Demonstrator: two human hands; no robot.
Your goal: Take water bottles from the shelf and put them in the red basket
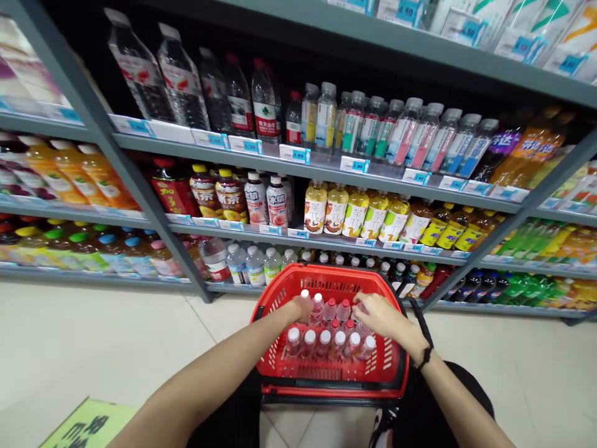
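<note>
While both hands are reaching into the red basket (326,373), the left hand (298,309) is closing on 1 bottle (305,297). The right hand (375,314) is resting curled over the other bottles (326,342); its grip I cannot tell. Tightly packed as they are standing, pulling 1 could be tipping its neighbours.

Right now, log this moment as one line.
left hand: on bottles | right hand: on bottles | small white-capped clear plastic bottles: upright in red plastic shopping basket | drinks shelf: behind

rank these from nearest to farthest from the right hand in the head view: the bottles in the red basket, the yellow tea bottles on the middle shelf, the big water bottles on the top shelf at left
1. Bottles in the red basket: right under the right hand, which touches them.
2. Yellow tea bottles: on the middle shelf, above and behind the basket.
3. Big water bottles: on the top shelf, far up to the left.
</note>
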